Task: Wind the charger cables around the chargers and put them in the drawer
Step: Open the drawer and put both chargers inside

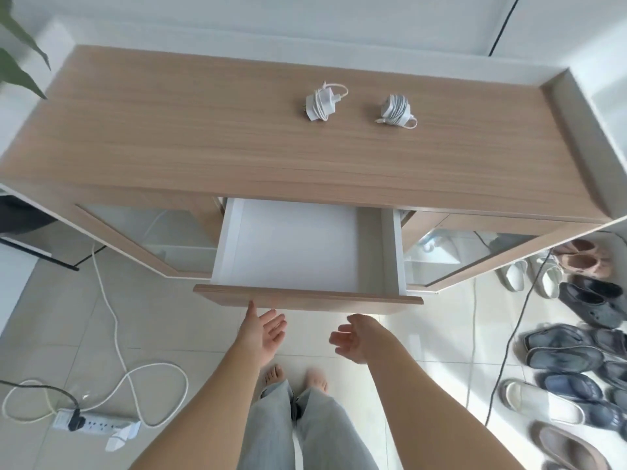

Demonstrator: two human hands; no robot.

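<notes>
Two white chargers lie on the wooden cabinet top (203,130), each with its cable wound around it: the left charger (320,102) and the right charger (396,110). Below the top, the middle drawer (307,298) stands pulled out, its white inside bare. My left hand (263,329) hovers just below the drawer's wooden front, palm up, fingers apart, thumb tip touching the front's lower edge. My right hand (356,337) floats beside it, fingers loosely curled, holding nothing.
Two glass cabinet doors (152,239) flank the drawer. A power strip (88,424) and looping white cord (142,374) lie on the tiled floor at left. Several shoes and slippers (573,354) crowd the floor at right. Plant leaves (17,52) hang top left.
</notes>
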